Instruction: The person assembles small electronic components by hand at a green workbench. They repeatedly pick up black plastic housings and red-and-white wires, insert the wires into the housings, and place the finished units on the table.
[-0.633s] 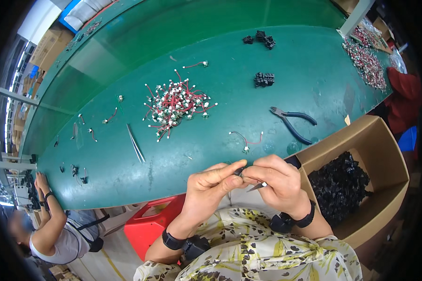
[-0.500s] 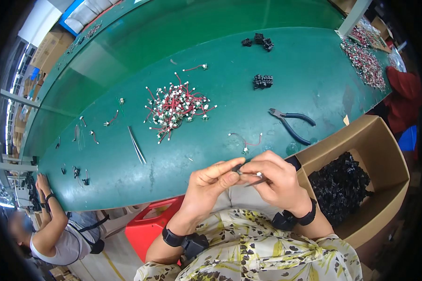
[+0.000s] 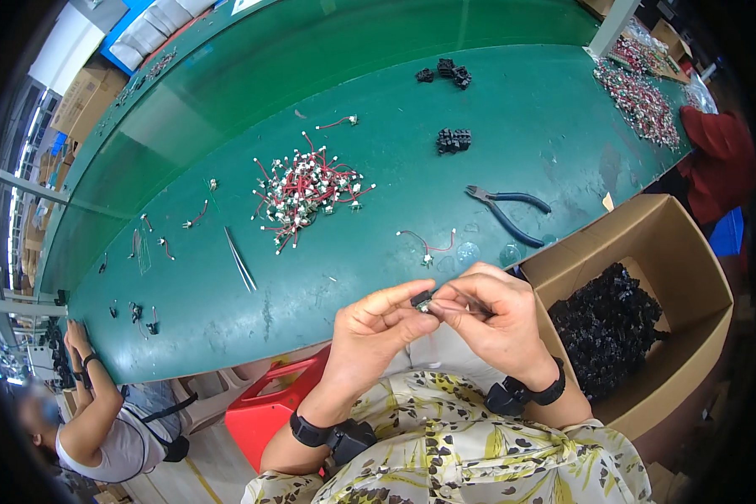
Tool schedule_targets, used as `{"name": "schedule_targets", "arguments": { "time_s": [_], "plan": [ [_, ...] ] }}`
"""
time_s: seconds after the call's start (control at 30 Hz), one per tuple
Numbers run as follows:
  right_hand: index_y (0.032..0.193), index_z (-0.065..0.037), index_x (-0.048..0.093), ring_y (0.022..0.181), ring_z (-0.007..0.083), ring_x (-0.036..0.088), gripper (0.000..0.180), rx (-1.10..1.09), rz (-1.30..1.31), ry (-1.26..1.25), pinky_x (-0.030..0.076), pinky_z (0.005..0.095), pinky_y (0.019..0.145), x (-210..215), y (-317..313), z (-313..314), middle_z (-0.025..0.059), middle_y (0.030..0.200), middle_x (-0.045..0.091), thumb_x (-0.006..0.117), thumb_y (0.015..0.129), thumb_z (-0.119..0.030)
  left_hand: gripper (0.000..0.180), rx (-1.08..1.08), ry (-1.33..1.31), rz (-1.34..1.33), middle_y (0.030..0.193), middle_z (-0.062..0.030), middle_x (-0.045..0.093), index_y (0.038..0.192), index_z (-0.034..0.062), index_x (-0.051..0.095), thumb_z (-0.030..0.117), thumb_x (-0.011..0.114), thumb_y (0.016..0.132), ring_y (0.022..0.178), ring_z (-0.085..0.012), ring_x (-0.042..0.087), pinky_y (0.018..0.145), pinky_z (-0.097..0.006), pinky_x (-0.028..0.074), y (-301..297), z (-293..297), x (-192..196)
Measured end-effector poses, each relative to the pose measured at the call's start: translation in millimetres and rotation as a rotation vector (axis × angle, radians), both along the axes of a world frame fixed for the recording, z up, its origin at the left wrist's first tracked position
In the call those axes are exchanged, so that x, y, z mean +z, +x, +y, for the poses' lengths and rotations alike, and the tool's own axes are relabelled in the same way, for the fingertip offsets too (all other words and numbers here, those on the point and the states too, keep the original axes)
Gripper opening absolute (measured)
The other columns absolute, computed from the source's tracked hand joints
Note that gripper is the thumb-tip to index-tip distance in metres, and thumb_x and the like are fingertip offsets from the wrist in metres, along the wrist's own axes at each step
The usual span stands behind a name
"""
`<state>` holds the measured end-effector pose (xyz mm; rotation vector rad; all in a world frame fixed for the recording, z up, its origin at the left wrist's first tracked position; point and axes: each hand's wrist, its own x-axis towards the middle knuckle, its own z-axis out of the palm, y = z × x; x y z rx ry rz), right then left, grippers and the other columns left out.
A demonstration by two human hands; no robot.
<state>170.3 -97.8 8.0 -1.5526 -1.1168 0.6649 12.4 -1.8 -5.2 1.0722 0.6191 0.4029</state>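
Observation:
Close to my body, at the table's near edge, my two hands meet over one small piece. My left hand pinches a small black plastic part between thumb and fingers; a bit of white shows at its lower side. My right hand is closed beside it, fingertips at the part. A thin dark item lies blurred across the right fingers, its kind unclear. Just beyond my hands lies a small connector with red wire. Farther off are blue-handled cutters and, to the left, metal tweezers.
A pile of red-wired white connectors lies mid-table. Black part clusters sit farther back. At right stands a cardboard box holding black parts. A red stool is at lower left; another person works at far left.
The table scene has shifted slightly left and up in view. The black part now shows more between my left fingertips. My right fingers have shifted, and the white connector near them is no longer visible.

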Motion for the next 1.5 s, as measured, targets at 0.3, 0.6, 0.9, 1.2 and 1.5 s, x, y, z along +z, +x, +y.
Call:
{"name": "schedule_targets", "arguments": {
  "time_s": [0.3,0.6,0.9,1.2,1.5],
  "plan": [
    [0.093,-0.003,0.068,0.053,0.0162,0.056,0.011,-0.028,-0.242,0.104,0.044,0.0275,0.048,4.1,1.5,-14.7,0.0087,0.073,0.062,0.071,0.084,-0.008,0.029,0.091,-0.237,-0.167,0.102,-0.0128,0.069,0.117,0.0025,0.065,0.005,0.068,0.088,0.088,-0.0214,0.068,0.078,-0.036,0.059,-8.4,-3.3,-10.8],
    [0.094,-0.005,0.068,0.054,0.0224,0.061,0.013,0.060,-0.485,0.006,0.047,0.0328,0.047,8.5,-0.3,-17.4,0.0073,0.072,0.063,0.071,0.082,-0.010,0.029,0.036,-0.135,-0.196,0.099,-0.0099,0.069,0.116,0.0004,0.065,0.000,0.066,0.088,0.090,-0.0167,0.067,0.081,-0.028,0.055,-7.3,-5.1,-13.2],
    [0.094,-0.004,0.067,0.054,0.0229,0.061,0.015,0.060,-0.500,-0.008,0.047,0.0333,0.047,3.9,0.8,-14.7,0.0072,0.071,0.062,0.071,0.081,-0.009,0.029,0.084,0.009,-0.155,0.098,-0.0104,0.062,0.112,-0.0025,0.065,0.005,0.071,0.085,0.085,-0.0222,0.066,0.076,-0.033,0.055,0.5,-4.5,-14.9],
    [0.097,0.000,0.065,0.061,0.0260,0.064,0.015,0.009,-0.308,0.060,0.050,0.0338,0.051,-6.5,-9.2,-10.7,0.0121,0.079,0.066,0.068,0.084,-0.004,0.024,0.141,0.091,-0.137,0.099,-0.0086,0.060,0.110,-0.0027,0.065,0.003,0.068,0.087,0.088,-0.0183,0.063,0.078,-0.032,0.054,4.1,-7.4,-15.4],
    [0.098,0.004,0.063,0.064,0.0206,0.064,0.013,-0.036,-0.027,0.090,0.051,0.0296,0.058,-16.1,-19.6,-5.9,0.0142,0.077,0.066,0.066,0.089,-0.005,0.022,0.229,0.142,-0.111,0.101,-0.0079,0.060,0.109,-0.0018,0.066,0.000,0.067,0.087,0.090,-0.0149,0.062,0.081,-0.028,0.053,3.7,-10.5,-16.3]
  ]
}}
